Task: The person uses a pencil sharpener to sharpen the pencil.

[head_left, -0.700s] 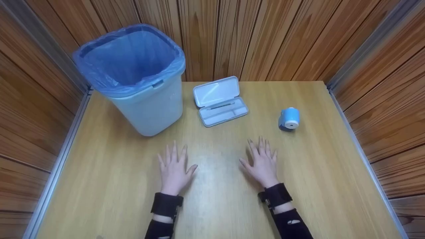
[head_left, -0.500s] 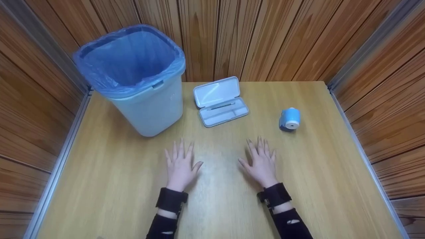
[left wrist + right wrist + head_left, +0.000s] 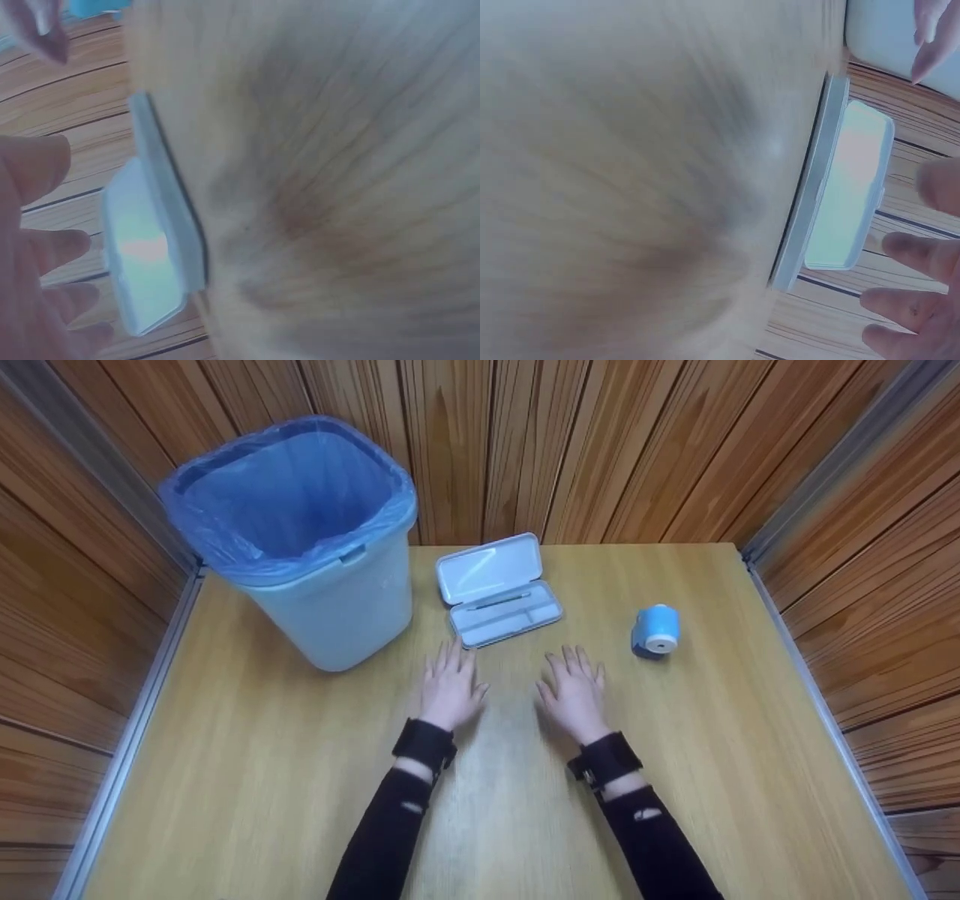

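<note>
A pale pencil case point(image 3: 499, 596) lies on the table with its lid up, leaning toward the back wall. Inside its tray is a thin pencil-like stick point(image 3: 501, 601). My left hand point(image 3: 450, 694) is just in front of the case's left corner, fingers stretched forward and holding nothing; its fingertips come right up to the near edge. To the right, my right hand point(image 3: 576, 701) has its fingers spread and is also without anything in it, a short way in front of the case's right end. Both wrist views show the case point(image 3: 169, 202) beyond the fingers.
A tall light bin point(image 3: 337, 615) with a blue bag liner point(image 3: 300, 495) stands at the back left. Toward the right sits a small blue-and-white pencil sharpener point(image 3: 656, 628). Wood-panelled walls point(image 3: 517, 450) close in the table point(image 3: 247, 780) at the back and sides.
My left hand has moved forward and to the right, up to the pencil case. My right hand has come forward slightly. The case, bin and sharpener stay where they were.
</note>
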A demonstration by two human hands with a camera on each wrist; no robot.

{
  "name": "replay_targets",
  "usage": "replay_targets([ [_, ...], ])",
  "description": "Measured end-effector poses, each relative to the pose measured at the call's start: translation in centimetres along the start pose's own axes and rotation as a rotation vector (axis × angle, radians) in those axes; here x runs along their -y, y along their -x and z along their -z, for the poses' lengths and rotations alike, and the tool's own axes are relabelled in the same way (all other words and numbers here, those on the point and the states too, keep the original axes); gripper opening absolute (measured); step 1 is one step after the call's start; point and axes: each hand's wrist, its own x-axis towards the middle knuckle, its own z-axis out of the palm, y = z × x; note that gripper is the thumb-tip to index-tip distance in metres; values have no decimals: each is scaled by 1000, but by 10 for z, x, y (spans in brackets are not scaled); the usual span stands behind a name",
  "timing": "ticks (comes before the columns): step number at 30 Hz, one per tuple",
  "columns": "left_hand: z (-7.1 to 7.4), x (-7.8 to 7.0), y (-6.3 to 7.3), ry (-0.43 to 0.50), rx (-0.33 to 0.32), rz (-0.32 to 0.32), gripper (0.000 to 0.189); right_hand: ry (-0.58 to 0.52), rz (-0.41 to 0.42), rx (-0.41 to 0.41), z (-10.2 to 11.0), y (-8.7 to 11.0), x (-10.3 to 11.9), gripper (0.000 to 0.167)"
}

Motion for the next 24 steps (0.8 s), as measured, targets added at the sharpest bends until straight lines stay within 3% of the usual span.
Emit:
replay_targets([
  [5, -9, -2, -34, -53, 80, 4, 67, 9, -16, 24, -3, -29, 1, 42],
  [9, -14, -5, -49, -123, 101, 29, 66, 9, -40, 57, -9, -45, 3, 38],
  [16, -20, -4, -51, -143, 66, 28, 55, 77, -52, 134, -21, -57, 3, 48],
  [24, -7, 3, -45, -90, 139, -23, 37, 105, -33, 141, -19, -59, -3, 49],
])
